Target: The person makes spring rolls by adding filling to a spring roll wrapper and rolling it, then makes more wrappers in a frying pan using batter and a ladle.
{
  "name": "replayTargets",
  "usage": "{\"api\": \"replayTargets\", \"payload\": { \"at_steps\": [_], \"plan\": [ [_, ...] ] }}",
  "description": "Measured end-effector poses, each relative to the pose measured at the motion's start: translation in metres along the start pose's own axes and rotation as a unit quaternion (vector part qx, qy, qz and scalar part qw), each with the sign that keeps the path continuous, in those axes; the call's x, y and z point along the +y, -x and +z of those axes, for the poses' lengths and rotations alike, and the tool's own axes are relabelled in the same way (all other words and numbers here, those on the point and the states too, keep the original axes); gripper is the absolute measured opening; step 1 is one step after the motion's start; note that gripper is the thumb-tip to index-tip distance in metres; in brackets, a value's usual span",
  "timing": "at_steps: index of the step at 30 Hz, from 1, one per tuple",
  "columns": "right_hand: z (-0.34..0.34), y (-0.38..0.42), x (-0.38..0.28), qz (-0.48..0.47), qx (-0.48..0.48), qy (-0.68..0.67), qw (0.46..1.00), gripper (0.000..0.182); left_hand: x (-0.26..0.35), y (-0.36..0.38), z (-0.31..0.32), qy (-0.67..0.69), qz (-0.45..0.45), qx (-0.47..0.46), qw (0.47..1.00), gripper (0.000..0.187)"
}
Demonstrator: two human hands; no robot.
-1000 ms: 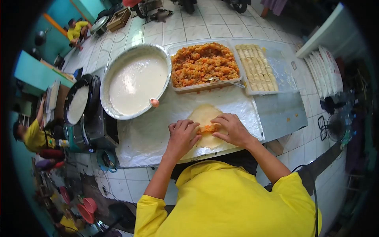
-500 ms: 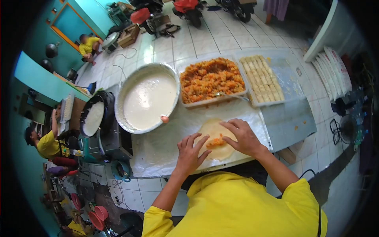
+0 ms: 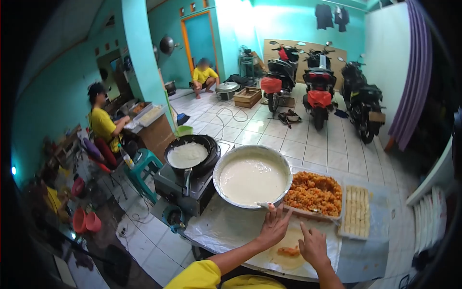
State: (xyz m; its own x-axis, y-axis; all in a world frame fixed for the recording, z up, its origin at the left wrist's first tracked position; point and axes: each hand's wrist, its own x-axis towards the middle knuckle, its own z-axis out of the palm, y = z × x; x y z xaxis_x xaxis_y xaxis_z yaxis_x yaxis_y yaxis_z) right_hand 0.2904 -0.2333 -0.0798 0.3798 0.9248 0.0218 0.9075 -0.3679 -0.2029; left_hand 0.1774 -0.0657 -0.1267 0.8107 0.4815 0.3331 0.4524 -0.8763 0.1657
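A thin pale wrapper lies on the white sheet with a small heap of orange filling on it. My left hand rests flat at the wrapper's left edge, fingers spread, holding nothing. Just right of the filling, my right hand presses on the wrapper with one finger raised. Beyond the hands stand a tray of orange filling and a tray of finished rolls.
A large metal bowl of white batter sits beside a black pan on a stove. A person in yellow works at the left, another crouches by the far door. Motorbikes stand on the tiled floor.
The view has swung up from the table to the room. My left hand has opened and moved off the filling to the wrapper's left edge; my right hand stays on the wrapper.
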Motion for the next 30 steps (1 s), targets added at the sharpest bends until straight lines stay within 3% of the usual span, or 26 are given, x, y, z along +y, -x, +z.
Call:
{"api": "replayTargets", "payload": {
  "at_steps": [2, 4, 7, 12, 15, 16, 17, 18, 20, 22, 24, 25, 26, 28, 30],
  "plan": [
    [0.003, 0.013, 0.016, -0.035, 0.030, -0.053, 0.998, 0.068, -0.005, 0.017, -0.013, 0.049, -0.001, -0.012, 0.999, 0.059],
    [0.007, 0.025, 0.032, -0.098, 0.028, -0.116, 0.988, 0.073, -0.013, 0.037, -0.024, 0.158, 0.016, -0.142, 0.977, 0.061],
    [0.019, 0.037, 0.029, -0.082, 0.014, -0.124, 0.989, 0.074, -0.020, 0.067, -0.020, 0.181, 0.069, -0.139, 0.971, 0.067],
    [0.026, 0.039, 0.026, -0.068, 0.020, -0.140, 0.988, 0.076, -0.016, 0.090, -0.015, 0.151, 0.060, -0.156, 0.974, 0.066],
    [-0.011, 0.027, 0.023, -0.068, 0.218, -0.204, 0.952, 0.076, -0.010, 0.101, -0.007, 0.147, 0.002, -0.091, 0.985, 0.059],
    [-0.012, 0.025, 0.038, -0.019, 0.281, -0.198, 0.939, 0.078, -0.006, 0.104, -0.008, 0.147, 0.004, -0.094, 0.985, 0.059],
    [-0.040, 0.024, 0.028, 0.115, 0.293, -0.347, 0.884, 0.082, -0.001, 0.108, -0.010, 0.154, -0.024, -0.062, 0.986, 0.054],
    [-0.049, 0.019, 0.022, 0.117, 0.291, -0.349, 0.883, 0.082, 0.002, 0.112, -0.011, 0.160, -0.053, -0.030, 0.985, 0.050],
    [-0.057, 0.019, 0.018, -0.029, 0.458, -0.231, 0.858, 0.084, 0.009, 0.122, -0.012, 0.169, -0.076, -0.013, 0.983, 0.045],
    [-0.043, 0.026, -0.009, -0.151, 0.281, -0.246, 0.915, 0.089, 0.020, 0.129, -0.013, 0.180, -0.098, 0.004, 0.979, 0.040],
    [-0.035, 0.026, -0.018, -0.299, 0.258, -0.043, 0.918, 0.084, 0.026, 0.134, -0.018, 0.177, -0.103, 0.034, 0.978, 0.035],
    [-0.023, 0.027, -0.016, -0.237, 0.261, -0.113, 0.929, 0.066, 0.026, 0.138, -0.014, 0.172, -0.096, 0.025, 0.980, 0.036],
    [-0.014, 0.023, -0.013, -0.244, 0.259, -0.115, 0.927, 0.066, 0.026, 0.138, -0.012, 0.169, -0.102, 0.028, 0.980, 0.036],
    [0.002, 0.019, -0.010, -0.046, 0.232, -0.251, 0.939, 0.054, 0.032, 0.143, -0.014, 0.153, -0.087, 0.051, 0.983, 0.037],
    [0.007, 0.015, -0.015, -0.058, 0.217, -0.232, 0.946, 0.048, 0.031, 0.145, -0.014, 0.146, -0.084, 0.048, 0.985, 0.037]
  ]
}}
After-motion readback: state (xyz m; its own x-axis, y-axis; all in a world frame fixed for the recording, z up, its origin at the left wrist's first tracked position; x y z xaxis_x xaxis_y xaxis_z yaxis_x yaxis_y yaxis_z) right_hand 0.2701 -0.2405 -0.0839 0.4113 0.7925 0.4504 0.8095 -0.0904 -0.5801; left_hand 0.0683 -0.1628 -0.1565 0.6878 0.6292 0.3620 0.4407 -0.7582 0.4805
